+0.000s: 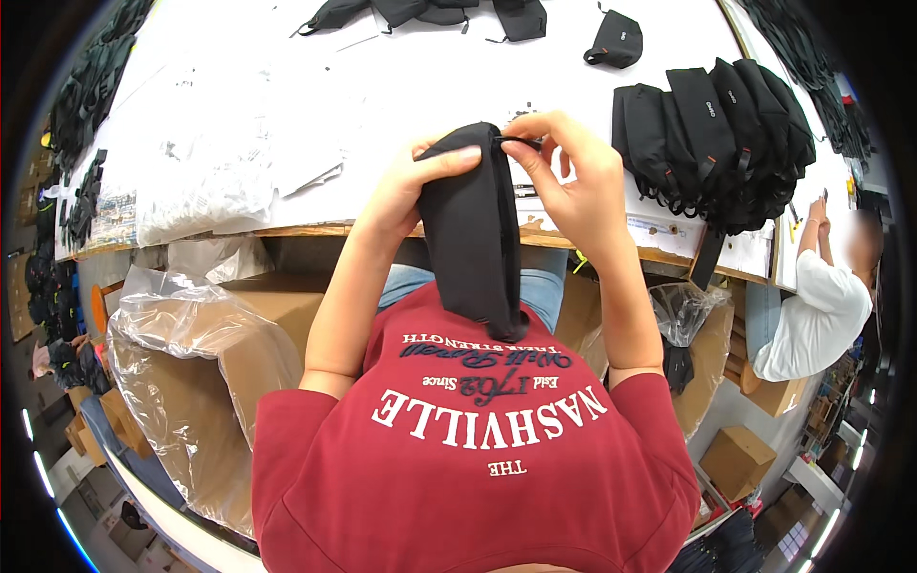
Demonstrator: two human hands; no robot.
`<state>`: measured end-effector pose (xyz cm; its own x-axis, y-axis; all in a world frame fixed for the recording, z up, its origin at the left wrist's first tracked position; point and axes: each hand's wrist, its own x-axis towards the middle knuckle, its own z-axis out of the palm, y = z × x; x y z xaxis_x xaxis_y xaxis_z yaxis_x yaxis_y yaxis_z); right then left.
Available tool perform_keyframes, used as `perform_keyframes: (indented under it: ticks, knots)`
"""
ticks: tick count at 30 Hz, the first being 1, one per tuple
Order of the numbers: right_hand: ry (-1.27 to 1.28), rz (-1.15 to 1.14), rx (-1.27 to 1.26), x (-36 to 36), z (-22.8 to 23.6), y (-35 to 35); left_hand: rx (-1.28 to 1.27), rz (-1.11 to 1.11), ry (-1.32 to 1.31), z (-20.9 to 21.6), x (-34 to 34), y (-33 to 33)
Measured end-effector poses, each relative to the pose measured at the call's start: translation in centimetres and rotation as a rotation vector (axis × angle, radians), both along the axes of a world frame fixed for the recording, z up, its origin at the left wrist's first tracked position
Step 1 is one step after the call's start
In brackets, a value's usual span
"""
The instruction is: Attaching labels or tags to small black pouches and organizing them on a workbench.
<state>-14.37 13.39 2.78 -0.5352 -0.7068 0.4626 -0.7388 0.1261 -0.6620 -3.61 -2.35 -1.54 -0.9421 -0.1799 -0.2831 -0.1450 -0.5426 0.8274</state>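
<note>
— The red shirt point(478, 511) fills six o'clock on my feed, nearest the lens.

— And the black pouch point(468, 220)?

— Just above centre, toward twelve, its length running down to the shirt; I can't tell whether the low end touches the cloth. The left hand point(406, 186) grips it near the top, thumb across the face. The right hand point(587, 181) is drawn narrow, thumb and fingertip pinching a thin black strip point(512, 139) at the top right corner.

— How far along, would you say?

— Partway on this one, I judge. The body looks made up; the strip seems to be what's left to see to.

— And the others?

— I see a pile of pouches point(707, 124) at two o'clock on the white table point(392, 95), a lone pouch point(616, 40) at one, and more black pieces point(435, 15) at twelve. Which of those are finished, I can't tell.
</note>
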Motion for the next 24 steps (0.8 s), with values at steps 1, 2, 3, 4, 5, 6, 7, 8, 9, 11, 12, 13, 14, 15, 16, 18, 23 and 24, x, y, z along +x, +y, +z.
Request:
perform_keyframes:
  ticks: [1,2,3,4,5,6,7,8,9,11,12,13,14,15,16,18,23,24]
  knots:
    - [0.057,-0.016,-0.016,0.2,0.0,0.1,0.025,0.024,-0.042,0.0,0.0,0.1]
    - [0.057,-0.017,-0.016,0.3,-0.1,0.3,0.026,0.022,-0.042,-0.2,0.0,0.2]
    - [0.098,0.011,-0.006,0.4,-0.2,0.5,0.018,0.042,-0.022,-0.6,0.0,0.3]
    - [0.138,0.041,0.003,0.5,-0.3,0.6,0.011,0.064,-0.002,-1.0,-0.1,0.3]
    - [0.028,0.097,0.010,0.9,0.0,0.7,0.071,0.166,0.010,-1.2,-0.2,0.3]
    - [0.025,0.096,0.012,1.2,0.1,0.8,0.132,0.269,0.020,-1.4,-0.5,0.1]
    - [-0.026,0.183,0.032,1.6,0.1,1.1,0.227,0.324,0.002,-2.6,-0.7,-1.3]
    - [-0.080,0.266,0.054,2.1,0.2,1.4,0.277,0.313,0.047,-3.0,-0.9,-2.5]
    - [-0.101,0.293,0.099,2.5,0.2,1.7,0.290,0.314,0.072,-3.4,-0.7,-3.3]
    - [-0.137,0.319,0.125,2.8,-0.1,2.2,0.283,0.317,0.115,-2.8,-0.7,-4.3]
    - [-0.167,0.346,0.147,2.9,-0.2,2.3,0.285,0.318,0.110,-2.7,-0.8,-4.3]
    - [-0.204,0.358,0.203,2.9,-0.1,2.3,0.284,0.344,0.128,-2.2,-0.9,-4.2]
    - [-0.208,0.360,0.204,2.9,0.1,2.4,0.283,0.370,0.147,-2.1,-0.8,-4.3]
    - [-0.242,0.436,0.193,3.0,0.5,2.5,0.402,0.244,0.216,-3.5,-0.7,-6.0]
    - [-0.275,0.510,0.182,3.0,0.7,2.6,0.404,0.245,0.213,-3.6,-0.8,-6.4]
    - [-0.203,0.464,0.161,3.2,0.2,2.5,0.388,0.318,0.234,-3.9,-0.8,-6.9]
    - [-0.347,0.542,0.277,3.4,0.4,2.8,0.293,0.316,0.236,-2.9,-0.2,-5.7]
    - [-0.348,0.543,0.277,3.5,0.2,2.9,0.166,0.321,0.202,-2.4,0.0,-5.4]
